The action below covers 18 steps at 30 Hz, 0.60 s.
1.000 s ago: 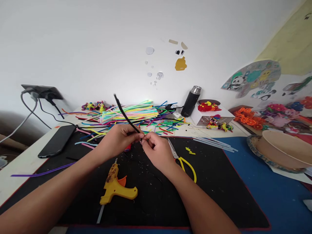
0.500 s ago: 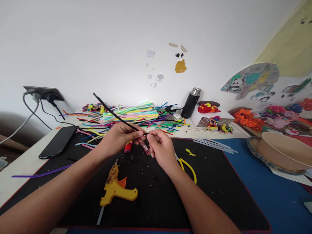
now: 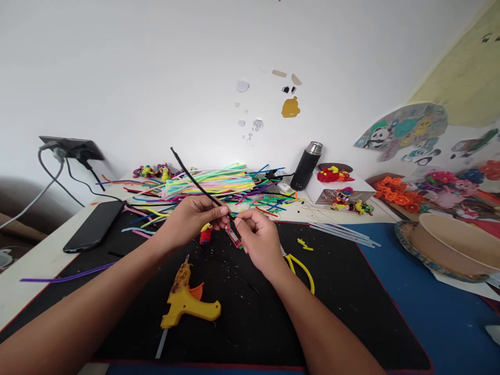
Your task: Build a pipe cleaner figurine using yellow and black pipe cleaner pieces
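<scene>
Yellow plastic is seen nearest, in the glue gun [image 3: 183, 302], which is laid on the black mat [image 3: 265, 323] that is spread over the bench [image 3: 39, 265]. To the right of the glue gun, the yellow-handled scissors [image 3: 310, 273] are partly covered by the right hand [image 3: 260, 237]. Above and beyond the glue gun, a black fuzzy stem [image 3: 195, 183] is held at a slant, its free end pointed up and leftward. It is gripped between the thumb and fingers of the left hand [image 3: 197, 219], and its lower end is pinched by the right hand, just beside. Past the glue gun's nozzle, a small red figure [image 3: 205, 237] is partly hidden by the left hand. Beyond and left of the glue gun, a phone [image 3: 94, 226] is laid. Farthest beyond the glue gun, a bundle of coloured stems [image 3: 211, 185] is piled, and to its far right a black flask [image 3: 304, 169] is stood.
</scene>
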Available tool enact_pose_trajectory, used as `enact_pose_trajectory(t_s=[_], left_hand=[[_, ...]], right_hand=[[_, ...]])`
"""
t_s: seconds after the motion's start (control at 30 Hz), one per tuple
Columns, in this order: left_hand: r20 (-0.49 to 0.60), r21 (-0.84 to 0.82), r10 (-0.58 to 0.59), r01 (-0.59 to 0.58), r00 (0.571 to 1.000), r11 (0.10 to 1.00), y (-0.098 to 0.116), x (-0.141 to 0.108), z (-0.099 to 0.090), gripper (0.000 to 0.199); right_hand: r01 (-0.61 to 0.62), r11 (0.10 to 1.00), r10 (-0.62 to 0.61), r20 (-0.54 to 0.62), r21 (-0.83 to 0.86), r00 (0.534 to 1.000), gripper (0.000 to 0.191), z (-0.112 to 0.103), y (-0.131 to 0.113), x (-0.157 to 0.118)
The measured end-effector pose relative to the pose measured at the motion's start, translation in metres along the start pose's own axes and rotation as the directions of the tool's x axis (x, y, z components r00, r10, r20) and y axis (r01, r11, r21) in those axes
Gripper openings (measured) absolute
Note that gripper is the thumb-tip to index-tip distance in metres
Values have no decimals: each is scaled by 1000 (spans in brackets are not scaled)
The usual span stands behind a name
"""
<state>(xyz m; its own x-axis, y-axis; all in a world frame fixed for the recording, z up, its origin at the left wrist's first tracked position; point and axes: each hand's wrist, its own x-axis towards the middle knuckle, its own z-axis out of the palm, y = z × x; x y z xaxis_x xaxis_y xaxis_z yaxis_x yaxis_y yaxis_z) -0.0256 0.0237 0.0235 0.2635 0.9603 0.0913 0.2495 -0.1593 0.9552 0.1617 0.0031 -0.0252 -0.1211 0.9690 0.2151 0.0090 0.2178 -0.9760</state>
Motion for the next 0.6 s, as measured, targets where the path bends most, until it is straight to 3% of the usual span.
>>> enact_pose_trajectory(t_s=[0.1, 0.2, 0.3, 0.4, 0.5, 0.6], left_hand=[[-16, 191, 130, -124, 991, 974, -3, -1, -3, 45], [59, 426, 291, -287, 955, 858, -6, -2, -6, 33], [126, 504, 303, -324, 944, 800, -7, -3, -6, 29], [99, 434, 231, -251, 968, 865, -6, -4, -5, 32], [49, 223, 140, -147, 989, 964, -3, -3, -4, 37], [23, 15, 56, -56, 998, 998, -2, -1, -4, 40]], right_hand=[[90, 979, -80, 58, -181, 995, 15, -2, 1, -1], [137, 941, -99, 134, -309, 986, 8, -2, 1, -2], [174, 907, -119, 161, -384, 980, 8, -1, 2, -3], [139, 938, -95, 148, -318, 984, 8, 2, 5, -4], [52, 985, -33, 112, -164, 993, 14, 4, 6, -3], [-50, 999, 50, 77, -8, 996, 21, 3, 5, -1]])
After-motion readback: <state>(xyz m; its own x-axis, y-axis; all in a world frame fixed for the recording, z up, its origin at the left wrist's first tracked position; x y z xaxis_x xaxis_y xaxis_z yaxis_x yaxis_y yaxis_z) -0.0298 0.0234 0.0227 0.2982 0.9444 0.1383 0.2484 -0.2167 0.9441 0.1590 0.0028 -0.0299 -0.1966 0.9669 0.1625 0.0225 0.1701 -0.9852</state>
